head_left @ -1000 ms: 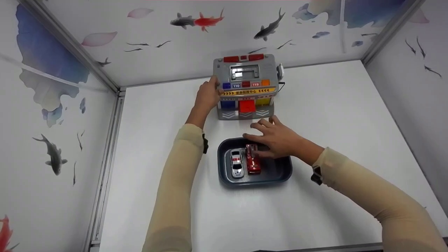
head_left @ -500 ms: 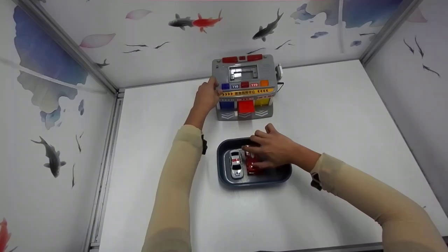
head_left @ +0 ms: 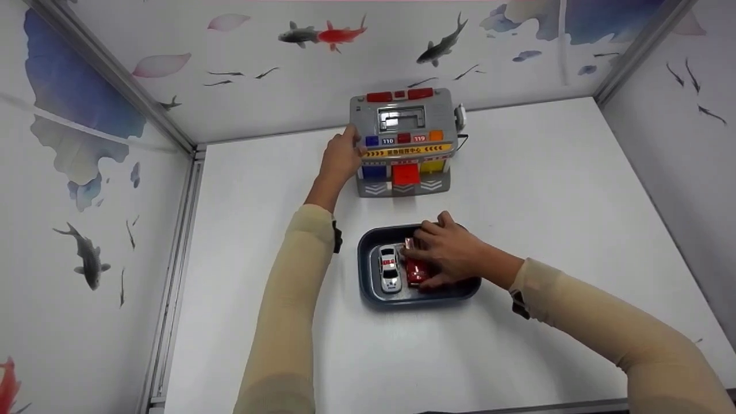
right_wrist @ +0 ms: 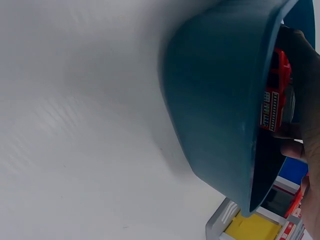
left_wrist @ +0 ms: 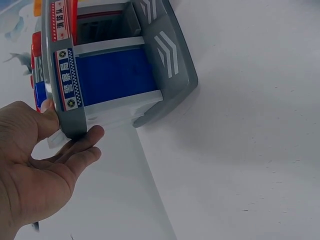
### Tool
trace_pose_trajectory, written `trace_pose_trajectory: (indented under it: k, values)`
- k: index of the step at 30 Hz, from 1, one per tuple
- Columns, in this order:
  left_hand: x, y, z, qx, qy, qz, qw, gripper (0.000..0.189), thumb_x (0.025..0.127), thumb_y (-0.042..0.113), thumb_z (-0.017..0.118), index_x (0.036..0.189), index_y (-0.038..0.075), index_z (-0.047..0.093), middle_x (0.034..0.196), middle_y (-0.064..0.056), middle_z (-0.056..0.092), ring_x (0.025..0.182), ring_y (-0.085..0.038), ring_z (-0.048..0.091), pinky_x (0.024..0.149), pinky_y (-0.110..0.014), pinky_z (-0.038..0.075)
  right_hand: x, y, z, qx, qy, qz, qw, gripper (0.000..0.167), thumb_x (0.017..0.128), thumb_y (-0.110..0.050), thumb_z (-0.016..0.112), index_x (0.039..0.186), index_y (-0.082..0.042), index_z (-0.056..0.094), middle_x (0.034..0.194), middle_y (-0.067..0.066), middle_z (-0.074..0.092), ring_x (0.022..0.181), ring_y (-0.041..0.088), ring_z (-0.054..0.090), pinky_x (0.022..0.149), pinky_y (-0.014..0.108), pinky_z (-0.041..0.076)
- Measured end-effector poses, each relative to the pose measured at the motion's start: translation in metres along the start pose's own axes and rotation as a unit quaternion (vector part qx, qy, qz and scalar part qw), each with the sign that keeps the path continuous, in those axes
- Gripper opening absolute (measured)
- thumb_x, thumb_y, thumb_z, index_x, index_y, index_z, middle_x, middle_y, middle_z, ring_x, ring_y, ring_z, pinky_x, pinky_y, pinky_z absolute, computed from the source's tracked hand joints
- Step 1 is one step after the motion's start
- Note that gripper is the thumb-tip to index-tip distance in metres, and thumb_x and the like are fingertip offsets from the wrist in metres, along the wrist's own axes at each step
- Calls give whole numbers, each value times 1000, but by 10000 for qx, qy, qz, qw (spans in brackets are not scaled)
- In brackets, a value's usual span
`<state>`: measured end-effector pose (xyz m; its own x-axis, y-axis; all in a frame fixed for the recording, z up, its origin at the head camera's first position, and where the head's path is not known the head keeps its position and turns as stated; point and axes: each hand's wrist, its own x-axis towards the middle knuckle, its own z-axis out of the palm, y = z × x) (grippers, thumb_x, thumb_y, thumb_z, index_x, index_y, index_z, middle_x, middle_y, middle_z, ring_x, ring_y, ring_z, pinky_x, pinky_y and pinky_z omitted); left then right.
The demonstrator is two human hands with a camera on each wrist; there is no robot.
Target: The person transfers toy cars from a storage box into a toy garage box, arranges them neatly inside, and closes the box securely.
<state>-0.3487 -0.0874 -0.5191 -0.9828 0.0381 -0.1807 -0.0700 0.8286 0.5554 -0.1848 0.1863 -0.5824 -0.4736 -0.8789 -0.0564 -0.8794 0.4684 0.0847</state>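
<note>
The grey toy emergency station (head_left: 402, 123) stands at the back of the table, with blue and yellow doors and a red flap lifted over the dark middle bay. My left hand (head_left: 340, 156) grips its left edge; in the left wrist view the thumb lies on one side of the roof edge and the fingers (left_wrist: 82, 150) on the other. In front of the station sits a dark blue bin (head_left: 391, 302). Inside, my right hand (head_left: 451, 250) holds a red toy fire truck (head_left: 416, 271) between thumb and fingers, partly hiding it. A white toy police car (head_left: 389, 269) lies left of the truck.
White panels (head_left: 247, 109) with painted fish enclose the table (head_left: 535, 172) at the back and sides. A white part (head_left: 460, 117) and a thin black piece (head_left: 463, 138) stick out from the station's right side.
My right hand has lowered into the bin and moved toward me, its thumb and fingers closing round the red fire truck. The left hand stays on the station.
</note>
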Motion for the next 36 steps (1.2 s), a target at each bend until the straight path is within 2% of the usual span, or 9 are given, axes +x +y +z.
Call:
trace_pose_trajectory:
  k: [10,21,29,36]
  values:
    - [-2,3,1,-101,33,36,9999,27,116,27,58,140,16,54,139,-12,66,123,-25,63,106,-44,56,0,-7,5,-40,-177,158,9997,89,86,-90,67,157,-36,57,137,16,65,128,37,52,100,62,42]
    - [-5,6,2,-20,62,46,10000,29,115,27,60,141,15,55,136,-12,67,119,-25,64,105,-43,57,2,-8,9,182,-351,184,9990,83,88,-86,68,153,-35,59,139,17,64,129,36,53,102,63,43]
    - [-4,4,1,-14,55,24,10000,28,116,27,58,142,16,54,139,-11,66,123,-25,64,107,-43,57,0,-3,-1,290,-280,220,9989,87,87,-87,68,156,-35,58,139,16,63,128,35,52,99,60,42]
    - [-3,3,0,23,19,25,10000,29,116,26,58,143,16,54,141,-10,66,128,-26,64,110,-43,55,-5,4,-15,658,-156,384,9970,88,87,-85,70,156,-32,58,140,16,62,123,34,51,97,56,40]
